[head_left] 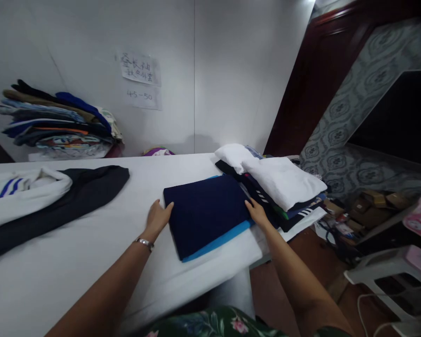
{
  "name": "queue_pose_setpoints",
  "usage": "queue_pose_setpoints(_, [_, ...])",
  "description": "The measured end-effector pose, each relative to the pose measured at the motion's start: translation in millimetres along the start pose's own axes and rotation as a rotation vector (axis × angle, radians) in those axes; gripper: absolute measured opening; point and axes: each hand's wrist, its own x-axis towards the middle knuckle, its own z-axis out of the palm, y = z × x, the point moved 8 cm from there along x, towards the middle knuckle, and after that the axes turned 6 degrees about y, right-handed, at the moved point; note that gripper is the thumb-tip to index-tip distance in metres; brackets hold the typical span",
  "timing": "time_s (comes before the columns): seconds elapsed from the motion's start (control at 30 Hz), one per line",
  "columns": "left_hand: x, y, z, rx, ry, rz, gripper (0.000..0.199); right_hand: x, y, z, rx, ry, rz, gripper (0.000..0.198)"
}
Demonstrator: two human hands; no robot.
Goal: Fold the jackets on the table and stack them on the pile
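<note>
A folded navy blue garment (206, 210) lies on the white-covered table, with a bright blue folded piece (221, 243) showing from beneath its front edge. My left hand (157, 216) grips the garment's left edge, thumb on top and the other fingers mostly hidden; a metal bracelet circles that wrist. On the opposite side, my right hand (257, 213) pinches the right edge between thumb and fingers. Just beyond it stands a stack of folded clothes, topped by white garments (284, 180) over dark ones with white stripes.
At left, a white garment with blue stripes (24, 189) and a dark garment (98, 187) lie loosely on the table (101, 252). A tall clothes pile (59, 121) stands behind the table by the wall. A white plastic stool (389, 271) is at lower right.
</note>
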Motion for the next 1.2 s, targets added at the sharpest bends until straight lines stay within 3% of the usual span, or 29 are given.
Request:
queue_pose_setpoints(0.07, [-11,-17,5,-0.228,-0.078,-0.198,0.075,2,2,1,0.057,0.006,0.087,0.060])
queue_pose_setpoints(0.13, [-21,-19,15,-0.448,-0.165,-0.332,0.071,4,-3,7,0.108,-0.028,0.128,0.057])
queue_pose_setpoints(0.27, [-22,1,21,-0.630,-0.222,-0.379,0.033,-5,-16,21,0.217,-0.108,0.198,0.048])
queue_pose_setpoints(0.33, [-12,6,9,-0.690,-0.190,-0.362,0.032,-20,-24,29,0.279,-0.144,0.205,0.047])
queue_pose_setpoints(0.4, [1,-1,-12,-0.716,-0.145,-0.338,0.043,-43,-35,44,0.391,-0.235,0.177,0.048])
queue_pose_setpoints(0.5, [19,-33,-47,-0.578,-0.106,-0.332,0.063,-88,-55,71,0.507,-0.412,0.023,0.057])
queue_pose_setpoints(0.63, [21,-89,-74,-0.378,-0.118,-0.396,0.079,-123,-61,83,0.225,-0.441,-0.178,0.070])
queue_pose_setpoints(0.73, [16,-95,-87,-0.102,-0.078,-0.246,0.077,-121,-76,69,-0.141,-0.279,-0.333,0.078])
queue_pose_setpoints(0.83, [0,-62,-91,0.224,0.018,0.114,0.068,-121,-125,67,-0.295,-0.207,-0.556,0.076])
queue_pose_setpoints(0.93, [-34,-29,-74,0.408,0.027,0.445,0.062,-121,-179,98,-0.331,-0.291,-0.738,0.073])
queue_pose_setpoints(1.0, [-57,-22,-57,0.478,-0.028,0.553,0.063,-113,-198,128,-0.407,-0.352,-0.794,0.073])
queue_pose_setpoints(1.07, [-72,-24,-42,0.510,-0.082,0.599,0.063,-93,-195,156,-0.535,-0.385,-0.767,0.071])
queue_pose_setpoints(1.2, [-84,-33,-32,0.506,-0.115,0.620,0.063,-45,-140,187,-0.731,-0.476,-0.479,0.072])
